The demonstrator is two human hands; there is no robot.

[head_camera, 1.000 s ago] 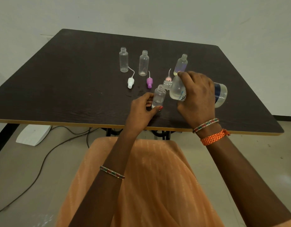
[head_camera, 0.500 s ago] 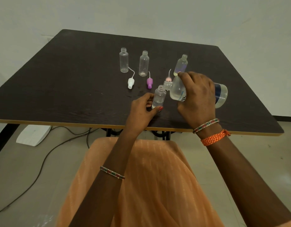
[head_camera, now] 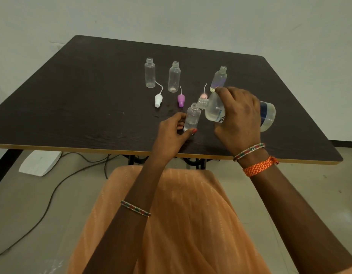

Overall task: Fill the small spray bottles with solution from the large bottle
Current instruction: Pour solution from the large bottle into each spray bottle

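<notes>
Pouring under way near the front edge of the desk (head_camera: 92, 95): right hand (head_camera: 239, 119) wrapping around the large bottle (head_camera: 214, 110), tipping it almost level, its open neck meeting the mouth of the small bottle (head_camera: 192, 118). Left hand (head_camera: 172, 131) pinching that small bottle low down between thumb and fingers, keeping it upright on the desk. Showing a little clear liquid in its base only, so filling judged as just beginning.

Standing farther back toward the far edge: two uncapped bottles (head_camera: 150, 73) (head_camera: 174, 77) looking dry, and a third (head_camera: 219, 79) toward the right edge holding a tinted pool at its bottom. Lying between them and the hands: a white spray cap (head_camera: 158, 99), a purple spray cap (head_camera: 181, 99) and a pink spray cap (head_camera: 204, 95), dip tubes trailing.

Risking overshoot: wide neck against a narrow mouth, so tipping further probably sending solution down the outside and onto the desk. Risking a tip-over too, with the light bottle held only at its foot and nudged by the heavier neck. Glistening spots already lying on the wood beside the purple cap, possibly drips.

Hard to make out: the stream itself, clear against clear plastic. Hiding behind the right hand: most of the large bottle's label and its true liquid level. Partly covered by that bottle's neck: the pink cap.
</notes>
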